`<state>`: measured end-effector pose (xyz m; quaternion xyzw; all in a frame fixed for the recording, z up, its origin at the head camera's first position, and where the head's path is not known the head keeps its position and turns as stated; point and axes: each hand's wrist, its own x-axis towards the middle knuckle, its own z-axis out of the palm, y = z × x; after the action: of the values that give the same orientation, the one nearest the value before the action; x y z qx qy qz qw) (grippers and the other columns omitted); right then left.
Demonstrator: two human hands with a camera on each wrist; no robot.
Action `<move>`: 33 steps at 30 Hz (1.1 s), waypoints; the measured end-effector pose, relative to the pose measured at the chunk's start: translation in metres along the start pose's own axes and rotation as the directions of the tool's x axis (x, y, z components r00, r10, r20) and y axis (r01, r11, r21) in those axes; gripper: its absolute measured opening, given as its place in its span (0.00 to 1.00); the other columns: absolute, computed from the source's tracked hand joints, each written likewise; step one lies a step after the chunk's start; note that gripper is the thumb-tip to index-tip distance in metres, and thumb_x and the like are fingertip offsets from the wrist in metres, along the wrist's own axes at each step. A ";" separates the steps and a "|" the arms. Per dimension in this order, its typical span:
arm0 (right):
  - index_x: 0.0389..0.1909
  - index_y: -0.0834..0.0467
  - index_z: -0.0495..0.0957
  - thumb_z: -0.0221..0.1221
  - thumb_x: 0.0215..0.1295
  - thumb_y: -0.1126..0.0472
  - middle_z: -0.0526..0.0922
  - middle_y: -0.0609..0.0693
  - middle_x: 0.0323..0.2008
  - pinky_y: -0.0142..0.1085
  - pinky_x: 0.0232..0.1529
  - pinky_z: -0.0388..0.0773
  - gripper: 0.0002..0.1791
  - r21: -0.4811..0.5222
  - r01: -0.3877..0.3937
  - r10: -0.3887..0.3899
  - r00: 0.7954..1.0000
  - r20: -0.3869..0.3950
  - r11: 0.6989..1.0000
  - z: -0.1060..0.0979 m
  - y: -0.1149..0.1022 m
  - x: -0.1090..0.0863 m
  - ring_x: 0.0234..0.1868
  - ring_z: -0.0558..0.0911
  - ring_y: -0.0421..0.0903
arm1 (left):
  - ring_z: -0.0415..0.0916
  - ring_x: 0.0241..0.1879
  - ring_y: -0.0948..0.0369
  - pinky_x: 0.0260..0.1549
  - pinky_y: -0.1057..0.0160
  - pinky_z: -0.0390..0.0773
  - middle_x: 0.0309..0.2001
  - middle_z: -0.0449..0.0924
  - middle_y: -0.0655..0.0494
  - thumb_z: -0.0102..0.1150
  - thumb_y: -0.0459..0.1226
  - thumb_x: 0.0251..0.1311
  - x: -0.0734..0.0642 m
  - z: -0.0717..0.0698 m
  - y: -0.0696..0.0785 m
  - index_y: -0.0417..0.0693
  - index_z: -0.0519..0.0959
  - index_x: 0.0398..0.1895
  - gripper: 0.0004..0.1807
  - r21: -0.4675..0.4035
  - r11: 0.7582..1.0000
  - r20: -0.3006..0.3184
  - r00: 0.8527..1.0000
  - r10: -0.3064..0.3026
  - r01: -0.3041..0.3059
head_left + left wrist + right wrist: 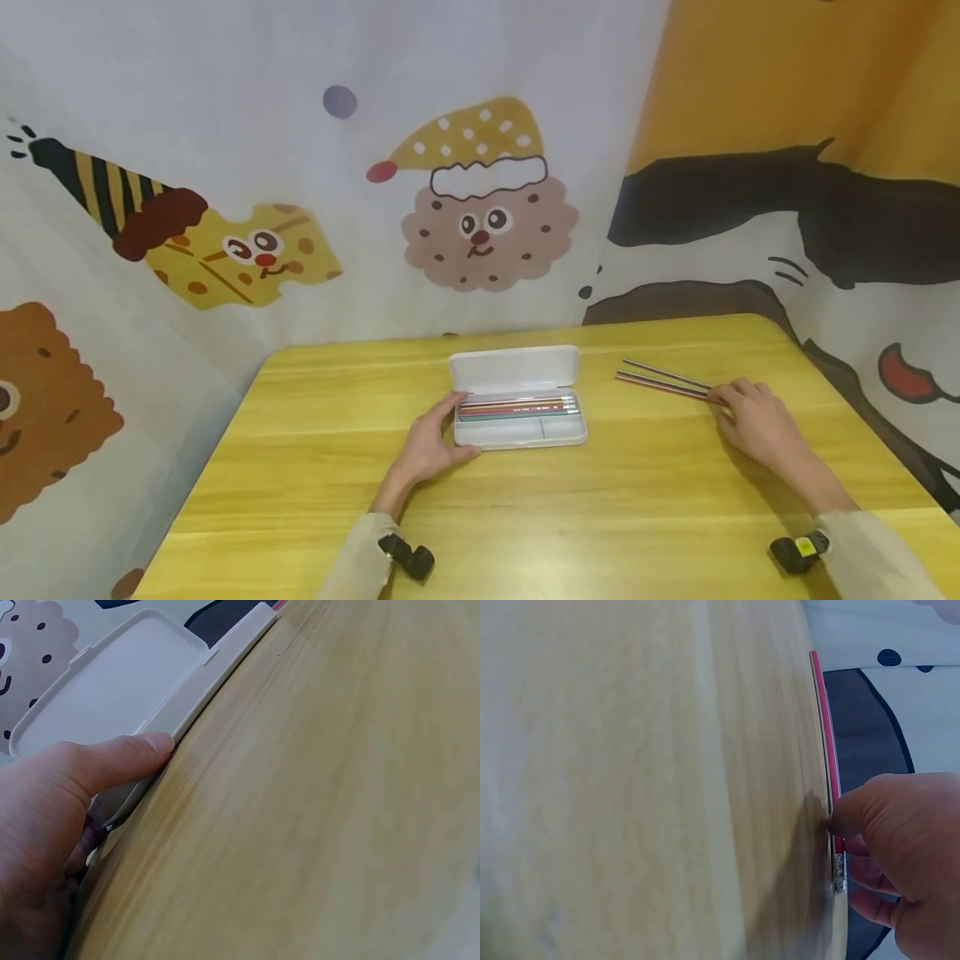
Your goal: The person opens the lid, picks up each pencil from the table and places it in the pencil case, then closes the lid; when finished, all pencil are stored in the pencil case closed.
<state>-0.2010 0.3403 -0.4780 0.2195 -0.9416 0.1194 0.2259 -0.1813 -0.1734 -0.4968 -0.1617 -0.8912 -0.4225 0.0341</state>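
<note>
A white pencil case (498, 435) lies on the table with its lid (514, 369) raised at the back. Several pencils (517, 408) rest side by side in its rear compartment. My left hand (429, 446) holds the case's left end, its thumb (135, 759) against the front wall. Farther right, my right hand (761, 421) pinches a red pencil (823, 720) near its metal-ferrule end. A darker pencil (663, 371) lies just behind it, its right end reaching the fingers. How many pencils the fingers hold is partly hidden.
The yellow wood-grain table (600, 508) has its back edge close to a curtain (360, 50) printed with cartoon figures. A low divider (543, 428) separates the front of the case into two sections. Each wrist wears a small black camera (408, 557).
</note>
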 end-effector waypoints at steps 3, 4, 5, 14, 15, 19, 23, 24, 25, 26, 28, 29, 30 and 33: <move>0.38 0.64 0.82 0.69 0.46 0.73 0.79 0.62 0.34 0.60 0.32 0.73 0.15 0.009 -0.011 0.011 1.000 0.019 1.000 0.001 -0.001 0.002 0.34 0.76 0.65 | 0.61 0.70 0.47 0.68 0.48 0.61 0.73 0.62 0.43 0.81 0.41 0.44 -0.001 -0.001 0.000 0.48 0.66 0.72 0.50 0.002 1.000 0.013 1.000 -0.012 0.012; 0.37 0.64 0.82 0.69 0.46 0.73 0.79 0.62 0.34 0.60 0.31 0.74 0.14 0.011 -0.017 0.017 1.000 0.026 1.000 0.001 -0.001 0.001 0.34 0.76 0.65 | 0.61 0.70 0.47 0.69 0.48 0.61 0.73 0.61 0.43 0.81 0.41 0.44 -0.001 -0.001 -0.001 0.48 0.66 0.73 0.50 0.008 1.000 0.020 1.000 -0.017 0.017; 0.37 0.64 0.82 0.69 0.46 0.73 0.78 0.62 0.33 0.60 0.31 0.74 0.14 0.012 -0.022 0.022 0.999 0.032 1.000 0.001 -0.001 0.001 0.34 0.76 0.66 | 0.60 0.71 0.47 0.69 0.49 0.61 0.73 0.61 0.43 0.81 0.42 0.45 -0.001 -0.001 -0.001 0.49 0.66 0.73 0.50 0.013 1.000 0.026 0.999 -0.021 0.021; 0.36 0.63 0.82 0.69 0.45 0.74 0.78 0.60 0.32 0.59 0.29 0.76 0.14 0.011 -0.020 0.020 0.999 0.028 1.000 0.003 0.002 -0.001 0.33 0.77 0.64 | 0.60 0.71 0.48 0.69 0.49 0.61 0.73 0.62 0.44 0.81 0.42 0.44 -0.001 0.000 -0.001 0.49 0.67 0.73 0.50 0.026 1.000 0.022 1.000 -0.016 0.015; 0.36 0.63 0.82 0.69 0.45 0.74 0.78 0.60 0.32 0.59 0.29 0.76 0.14 0.012 -0.018 0.018 0.999 0.031 1.000 0.004 0.003 -0.001 0.33 0.77 0.64 | 0.60 0.71 0.48 0.69 0.49 0.61 0.73 0.62 0.44 0.82 0.42 0.44 0.000 0.001 -0.002 0.50 0.67 0.73 0.50 0.029 0.999 0.024 1.000 -0.017 0.016; 0.34 0.62 0.81 0.69 0.45 0.74 0.78 0.58 0.30 0.58 0.27 0.76 0.13 0.012 0.005 -0.006 1.000 0.030 1.000 0.004 0.005 0.001 0.31 0.77 0.62 | 0.60 0.71 0.49 0.69 0.50 0.61 0.73 0.62 0.46 0.81 0.43 0.44 0.000 0.001 -0.001 0.51 0.66 0.73 0.50 0.039 0.999 0.032 0.999 -0.024 0.023; 0.33 0.62 0.82 0.71 0.46 0.74 0.78 0.55 0.28 0.56 0.25 0.77 0.12 0.014 0.051 -0.051 0.999 0.010 0.999 0.005 0.007 0.006 0.28 0.78 0.60 | 0.61 0.70 0.49 0.68 0.50 0.61 0.73 0.62 0.46 0.81 0.42 0.44 0.001 -0.001 0.000 0.51 0.66 0.73 0.50 0.032 0.999 0.028 0.999 -0.017 0.016; 0.32 0.62 0.82 0.71 0.46 0.74 0.78 0.55 0.28 0.55 0.25 0.77 0.12 0.015 0.059 -0.059 0.998 0.015 0.998 0.005 0.007 0.008 0.28 0.78 0.59 | 0.62 0.70 0.48 0.68 0.49 0.62 0.73 0.63 0.46 0.81 0.42 0.44 0.001 -0.001 0.001 0.50 0.66 0.73 0.50 0.027 1.000 0.023 1.000 -0.012 0.011; 0.32 0.62 0.82 0.71 0.46 0.74 0.78 0.54 0.28 0.55 0.26 0.78 0.12 0.018 0.065 -0.065 0.998 0.024 0.998 0.005 0.007 0.009 0.28 0.78 0.59 | 0.62 0.70 0.47 0.68 0.49 0.62 0.73 0.63 0.45 0.81 0.41 0.44 0.001 -0.001 0.001 0.49 0.66 0.73 0.50 0.022 1.000 0.018 1.000 -0.007 0.007; 0.32 0.62 0.82 0.70 0.47 0.75 0.78 0.54 0.28 0.55 0.27 0.79 0.11 0.023 0.064 -0.065 0.997 0.040 0.998 0.005 0.007 0.011 0.28 0.79 0.58 | 0.62 0.70 0.47 0.68 0.49 0.62 0.73 0.63 0.44 0.81 0.41 0.43 0.001 -0.002 0.002 0.49 0.66 0.73 0.50 0.020 1.000 0.013 1.000 -0.005 0.005; 0.33 0.62 0.82 0.69 0.48 0.75 0.79 0.54 0.28 0.54 0.29 0.80 0.11 0.031 0.051 -0.054 0.995 0.085 0.998 0.003 0.006 0.014 0.30 0.80 0.58 | 0.62 0.70 0.47 0.68 0.49 0.62 0.73 0.63 0.44 0.81 0.40 0.43 0.001 -0.002 0.003 0.49 0.67 0.72 0.50 0.012 1.000 0.007 1.000 -0.005 0.005; 0.33 0.62 0.82 0.69 0.49 0.75 0.79 0.53 0.29 0.54 0.30 0.80 0.11 0.035 0.043 -0.047 0.993 0.109 0.998 0.002 0.006 0.016 0.30 0.80 0.58 | 0.62 0.70 0.47 0.68 0.49 0.62 0.72 0.63 0.44 0.81 0.40 0.43 0.001 -0.003 0.003 0.48 0.67 0.72 0.49 0.012 1.000 0.004 1.000 -0.004 0.004; 0.34 0.63 0.82 0.68 0.50 0.75 0.79 0.53 0.29 0.54 0.32 0.81 0.10 0.037 0.037 -0.041 0.990 0.134 0.999 0.001 0.005 0.017 0.31 0.80 0.58 | 0.61 0.70 0.47 0.68 0.48 0.62 0.72 0.63 0.43 0.81 0.40 0.43 0.001 -0.003 0.003 0.48 0.67 0.72 0.49 0.011 1.000 0.003 1.000 -0.001 0.001; 0.35 0.63 0.82 0.68 0.50 0.75 0.79 0.53 0.30 0.54 0.33 0.82 0.11 0.044 0.029 -0.036 0.984 0.177 0.999 -0.001 0.005 0.019 0.32 0.81 0.57 | 0.61 0.70 0.46 0.68 0.47 0.62 0.72 0.63 0.43 0.82 0.41 0.43 0.000 -0.003 0.003 0.48 0.67 0.72 0.49 0.024 1.000 0.002 1.000 0.005 -0.005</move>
<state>-0.2184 0.3377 -0.4686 0.2493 -0.9516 0.1150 0.1384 -0.1807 -0.1743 -0.4926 -0.1639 -0.8958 -0.4116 0.0361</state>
